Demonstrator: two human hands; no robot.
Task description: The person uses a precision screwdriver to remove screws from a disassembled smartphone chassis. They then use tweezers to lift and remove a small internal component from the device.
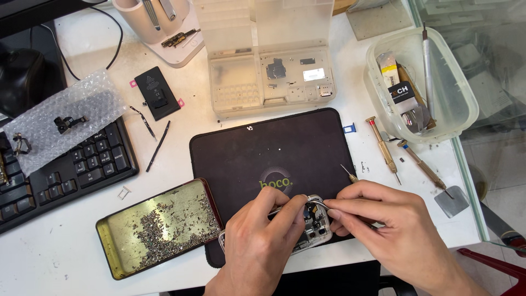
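The opened phone frame lies at the near edge of the black work mat, its inner parts bared and partly hidden under both hands. The left hand is closed around the frame's left side, thumb and fingers pinching its rim to steady it. The right hand is closed in a fine pinch on a thin tool whose tip shows beyond the knuckles; the fingertips press at the frame's upper right corner, where a small curved part stands up.

The frame looks light and stiff but fragile, with thin flex strips and tiny parts inside, so it is probably best gripped by its metal edges, not its middle.

Left of the mat sits a metal tin scattered with small screws, and beyond that a black keyboard with bubble wrap lying across it. Behind the mat stands a clear parts organiser, with a black battery to its left. Right of the mat lie two screwdrivers and a plastic tub holding tools
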